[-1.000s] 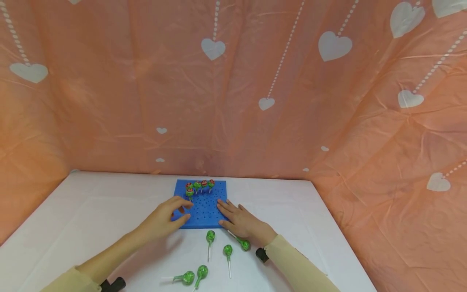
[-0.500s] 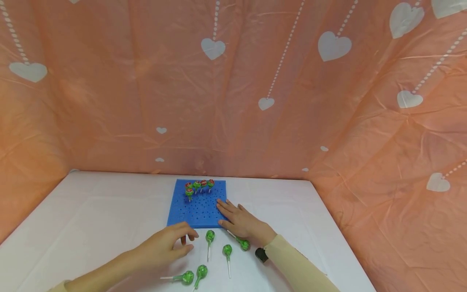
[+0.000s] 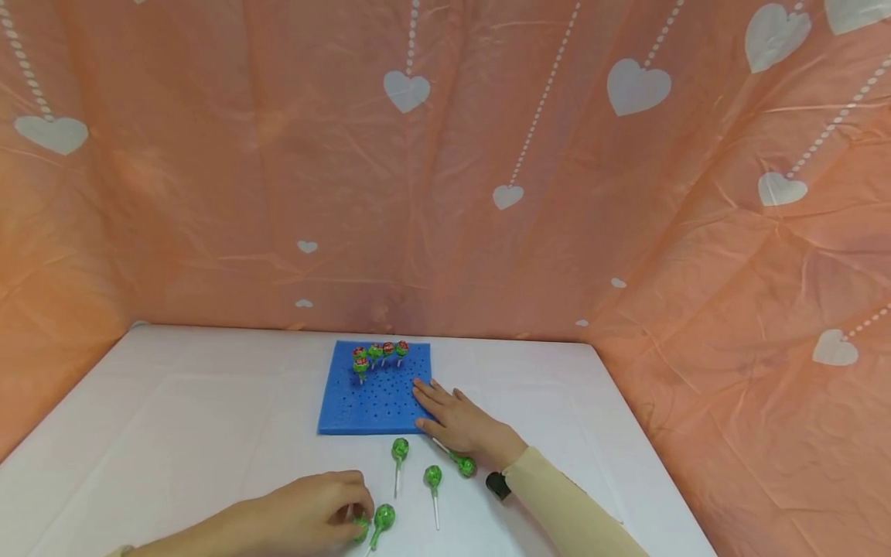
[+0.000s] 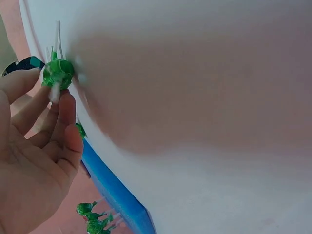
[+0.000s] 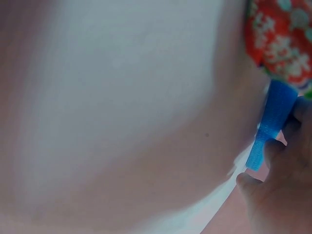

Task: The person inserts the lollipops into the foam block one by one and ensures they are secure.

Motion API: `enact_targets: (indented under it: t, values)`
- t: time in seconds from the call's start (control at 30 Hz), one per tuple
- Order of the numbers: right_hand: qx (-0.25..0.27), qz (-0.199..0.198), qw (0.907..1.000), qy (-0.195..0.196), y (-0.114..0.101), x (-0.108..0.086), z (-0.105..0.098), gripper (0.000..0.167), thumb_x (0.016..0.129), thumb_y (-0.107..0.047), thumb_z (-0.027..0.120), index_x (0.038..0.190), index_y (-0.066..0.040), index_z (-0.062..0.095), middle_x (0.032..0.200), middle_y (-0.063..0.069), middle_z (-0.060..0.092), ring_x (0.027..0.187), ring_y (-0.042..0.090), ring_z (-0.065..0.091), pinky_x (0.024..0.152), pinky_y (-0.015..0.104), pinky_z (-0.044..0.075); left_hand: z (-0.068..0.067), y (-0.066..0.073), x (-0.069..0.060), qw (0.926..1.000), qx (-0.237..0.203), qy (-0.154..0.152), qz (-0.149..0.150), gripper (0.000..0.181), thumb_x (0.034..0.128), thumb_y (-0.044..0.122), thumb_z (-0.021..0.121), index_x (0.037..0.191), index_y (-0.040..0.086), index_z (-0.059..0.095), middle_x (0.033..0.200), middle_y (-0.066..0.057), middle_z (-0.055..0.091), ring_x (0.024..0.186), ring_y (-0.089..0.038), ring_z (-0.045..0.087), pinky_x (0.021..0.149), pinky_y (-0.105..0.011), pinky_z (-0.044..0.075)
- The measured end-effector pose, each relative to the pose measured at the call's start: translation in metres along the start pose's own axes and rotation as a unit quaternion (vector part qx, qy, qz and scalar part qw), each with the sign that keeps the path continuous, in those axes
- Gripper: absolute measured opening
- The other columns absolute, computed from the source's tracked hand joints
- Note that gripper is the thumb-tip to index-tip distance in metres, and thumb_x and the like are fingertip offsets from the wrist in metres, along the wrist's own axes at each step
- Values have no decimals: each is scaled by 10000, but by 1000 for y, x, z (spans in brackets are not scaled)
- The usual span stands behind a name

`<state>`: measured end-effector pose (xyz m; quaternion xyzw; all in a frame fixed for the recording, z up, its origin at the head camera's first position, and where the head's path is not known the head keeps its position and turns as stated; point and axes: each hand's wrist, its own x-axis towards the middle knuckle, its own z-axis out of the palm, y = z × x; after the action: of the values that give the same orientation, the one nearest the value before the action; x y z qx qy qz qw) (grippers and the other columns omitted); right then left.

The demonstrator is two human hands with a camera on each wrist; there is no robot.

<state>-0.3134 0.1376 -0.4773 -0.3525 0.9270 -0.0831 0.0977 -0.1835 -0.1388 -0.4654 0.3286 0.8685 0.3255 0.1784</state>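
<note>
In the head view my left hand (image 3: 316, 510) is low at the front of the table, thumb and fingers around the head of a green-wrapped lollipop (image 3: 360, 530). The left wrist view has this lollipop (image 4: 58, 73) between thumb and fingertips, its white stick toward the camera. Right beside it lies another lollipop (image 3: 384, 517). My right hand (image 3: 466, 424) rests with spread fingers on the right edge of a blue board (image 3: 341, 418) full of small holes. Several red-and-green lollipops (image 3: 376, 352) stand upright near the board's back edge.
Between board and front edge lie two more lollipops, one nearer the board (image 3: 400, 449) and one further front (image 3: 433, 476). Another lollipop (image 3: 465, 465) lies by the right wrist. An orange curtain (image 3: 445, 232) with white hearts hangs behind the white table (image 3: 209, 402).
My left hand has moved from over the board's left side down toward the front, and its fingers have closed around a lying lollipop. The right hand has stayed on the board.
</note>
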Motion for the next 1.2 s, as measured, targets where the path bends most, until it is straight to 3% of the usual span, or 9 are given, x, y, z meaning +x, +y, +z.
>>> enact_targets:
  t: [0.3, 0.63, 0.97, 1.2]
  values:
    - [0, 21, 10000, -27, -1, 0, -1, 654, 1122, -467, 382, 1670, -162, 196, 1745, -29, 117, 1599, 239, 128, 1270, 547, 178, 0, -3, 1, 9997, -146, -187, -18, 124, 959, 207, 733, 1067, 248, 779, 905, 209, 560, 776, 24, 536, 690, -196, 512]
    - [31, -7, 10000, -50, 0, -1, -1, 655, 1123, -477, 364, 1672, -165, 188, 1746, -29, 108, 1600, 244, 118, 1269, 556, 173, 2, -2, 1, 9969, -671, -361, -214, 104, 960, 161, 725, 1027, 238, 746, 928, 197, 602, 814, 0, 550, 745, -209, 539]
    - [-16, 22, 10000, -51, 0, 0, -2, 658, 1122, -484, 362, 1672, -170, 184, 1745, -36, 103, 1601, 232, 114, 1273, 543, 171, 4, -4, 2, 9955, -910, -261, 72, 134, 932, 112, 734, 1011, 221, 732, 948, 195, 604, 823, 10, 564, 745, -199, 544]
    - [-30, 15, 10000, -45, -1, 0, -1, 658, 1121, -480, 370, 1671, -167, 191, 1745, -32, 110, 1601, 235, 116, 1272, 546, 170, 1, -6, 2, 9960, -829, -135, 293, 112, 953, 169, 730, 1045, 230, 714, 978, 194, 593, 842, 20, 557, 730, -205, 532]
